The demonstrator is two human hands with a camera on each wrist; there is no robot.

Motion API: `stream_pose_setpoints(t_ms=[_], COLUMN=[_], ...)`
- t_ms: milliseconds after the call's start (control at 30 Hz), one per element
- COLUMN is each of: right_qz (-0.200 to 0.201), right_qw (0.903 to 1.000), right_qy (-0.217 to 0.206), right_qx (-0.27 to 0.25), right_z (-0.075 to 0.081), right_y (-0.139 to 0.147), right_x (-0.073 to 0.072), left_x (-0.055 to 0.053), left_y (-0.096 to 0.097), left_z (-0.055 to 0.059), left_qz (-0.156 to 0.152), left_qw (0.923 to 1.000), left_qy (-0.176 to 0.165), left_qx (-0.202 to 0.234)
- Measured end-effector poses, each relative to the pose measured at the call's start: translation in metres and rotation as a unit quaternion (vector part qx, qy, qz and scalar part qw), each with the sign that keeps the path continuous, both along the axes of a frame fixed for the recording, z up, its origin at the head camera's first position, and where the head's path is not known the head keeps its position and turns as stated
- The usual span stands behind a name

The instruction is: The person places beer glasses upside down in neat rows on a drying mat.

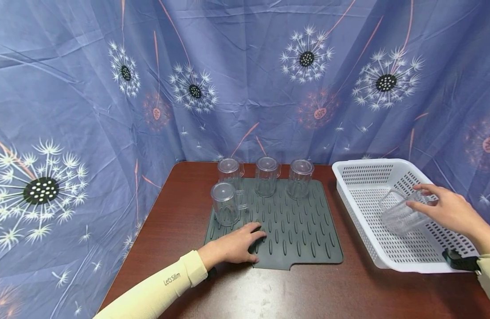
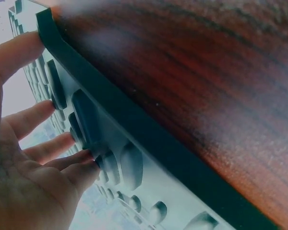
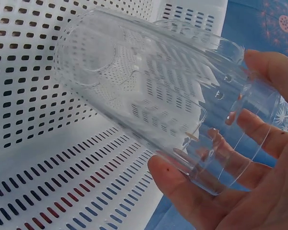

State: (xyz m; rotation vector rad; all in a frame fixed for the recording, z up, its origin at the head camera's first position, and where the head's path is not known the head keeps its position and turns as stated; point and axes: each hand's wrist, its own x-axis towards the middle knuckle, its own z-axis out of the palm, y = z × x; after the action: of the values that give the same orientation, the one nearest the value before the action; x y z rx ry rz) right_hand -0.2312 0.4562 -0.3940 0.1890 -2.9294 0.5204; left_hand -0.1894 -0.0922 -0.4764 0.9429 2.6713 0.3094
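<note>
In the head view my right hand (image 1: 452,210) grips a clear glass mug (image 1: 404,217) near its rim, over the white basket. The mug is tilted, its base pointing down and away from the palm; the right wrist view shows the thumb and fingers (image 3: 175,184) around the open end of the glass. My left hand (image 1: 238,243) rests at the front of a dark green drying mat (image 1: 300,235), fingers spread, holding nothing. Several clear glass mugs stand upside down on that mat: a back row, plus one mug (image 1: 225,206) at the front left, close ahead of the left hand.
The white perforated basket (image 1: 358,226) stands at the right of the brown wooden table (image 1: 173,212). A blue dandelion-print curtain (image 1: 245,88) hangs behind the table and along its sides. The mat has raised oval ridges and a notched front edge.
</note>
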Motion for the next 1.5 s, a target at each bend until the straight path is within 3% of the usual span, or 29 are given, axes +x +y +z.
stream_pose_setpoints(t_ms=[300,567,767,1267,1500], right_qz=[-0.016,-0.025,-0.043,-0.046,-0.035], right_qw=[0.9994,0.9944,0.9890,0.9829,0.9677], right_qy=[-0.008,0.036,0.028,0.026,0.038], right_qx=[-0.029,-0.096,-0.139,-0.177,-0.247], right_z=[0.005,0.013,0.022,0.037,0.043], right_y=[-0.006,-0.013,-0.022,-0.051,-0.066], right_x=[0.004,0.008,0.012,0.021,0.026], left_x=[0.000,0.000,0.000,0.000,0.000], left_y=[-0.001,0.000,0.000,-0.002,-0.002], left_z=[-0.001,-0.001,-0.001,-0.001,-0.002], left_qz=[0.004,0.001,0.000,-0.004,-0.005], left_qw=[1.0000,1.0000,1.0000,1.0000,1.0000], left_qy=[-0.001,0.001,0.001,-0.002,0.001], left_qx=[-0.003,0.001,0.003,0.003,0.006])
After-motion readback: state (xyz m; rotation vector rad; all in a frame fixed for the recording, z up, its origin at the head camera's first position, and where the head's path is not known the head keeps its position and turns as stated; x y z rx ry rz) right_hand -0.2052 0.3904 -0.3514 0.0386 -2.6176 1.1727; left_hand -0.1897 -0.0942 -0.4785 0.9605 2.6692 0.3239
